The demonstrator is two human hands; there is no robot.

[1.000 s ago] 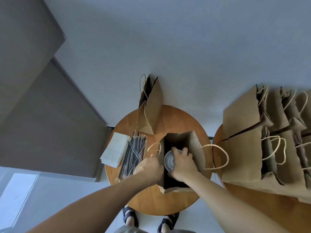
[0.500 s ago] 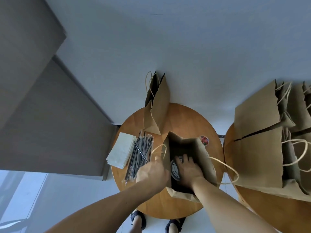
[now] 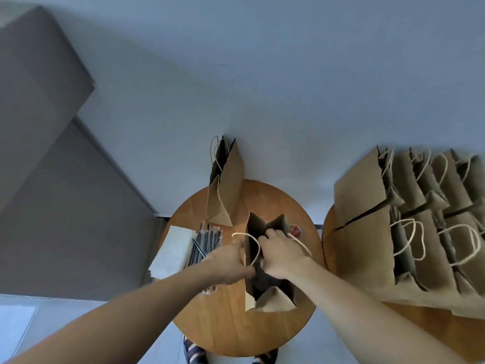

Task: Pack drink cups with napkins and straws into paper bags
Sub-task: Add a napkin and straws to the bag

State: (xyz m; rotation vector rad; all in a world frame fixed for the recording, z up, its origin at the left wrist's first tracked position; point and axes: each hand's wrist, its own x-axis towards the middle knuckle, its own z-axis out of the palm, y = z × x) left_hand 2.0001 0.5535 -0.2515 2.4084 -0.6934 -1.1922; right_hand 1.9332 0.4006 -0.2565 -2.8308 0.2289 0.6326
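Note:
An open brown paper bag [image 3: 273, 300] stands on the middle of a round wooden table [image 3: 236, 332]. My left hand [image 3: 231, 261] grips the bag's left rim beside its rope handle. My right hand [image 3: 282, 253] sits in the bag's mouth with the fingers curled downward. The drink cup is hidden under that hand, so I cannot tell whether the fingers hold it. A stack of white napkins [image 3: 173, 250] lies at the table's left edge. Dark wrapped straws [image 3: 207, 240] lie between the napkins and the bag.
A second paper bag [image 3: 225, 190] stands at the back of the table. A small red round item [image 3: 295, 229] lies behind the open bag. Several paper bags [image 3: 367, 232] stand in a row on another wooden table [image 3: 420, 334] at the right. My sandalled feet [image 3: 194, 353] show below.
The cup lid, visible beside my right hand in the bag before, is now covered by that hand. My left hand has stayed on the bag's left rim.

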